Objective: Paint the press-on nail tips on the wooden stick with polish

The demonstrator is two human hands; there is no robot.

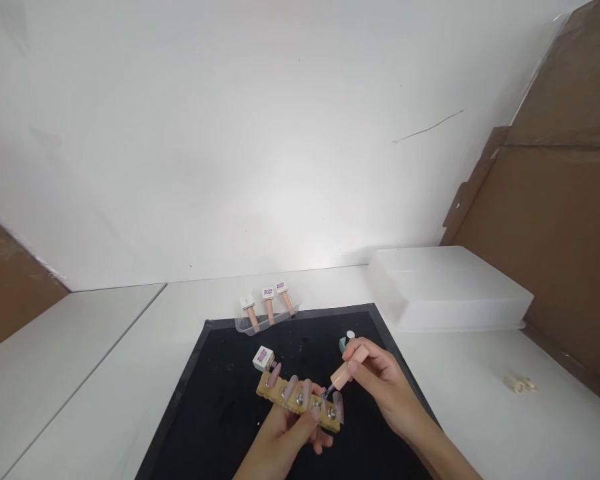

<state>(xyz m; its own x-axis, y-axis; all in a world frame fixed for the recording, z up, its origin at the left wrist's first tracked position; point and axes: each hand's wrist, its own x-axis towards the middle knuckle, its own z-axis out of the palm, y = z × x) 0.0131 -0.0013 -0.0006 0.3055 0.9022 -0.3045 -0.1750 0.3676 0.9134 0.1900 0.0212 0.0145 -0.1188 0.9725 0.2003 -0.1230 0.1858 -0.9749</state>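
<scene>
Left grip (291,430) holds a nail rack (294,402) — right grip (381,380), a brush (344,375).

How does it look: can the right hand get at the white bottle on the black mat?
Probably yes: the black mat between the right hand and the white bottle looks free beyond the yellow strip. Its fingers hold the brush cap, though, so gripping may be awkward.

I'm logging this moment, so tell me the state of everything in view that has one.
Left hand: closed on the nail holder
Right hand: closed on the brush cap
Nail holder: held up, slanted
Nail tips: five, mounted on the holder
Brush cap: off its bottle, brush at the tips
White bottle: uncapped
Three bottles: capped, in the clear tray
Teal bottle: partly hidden, unclear
</scene>
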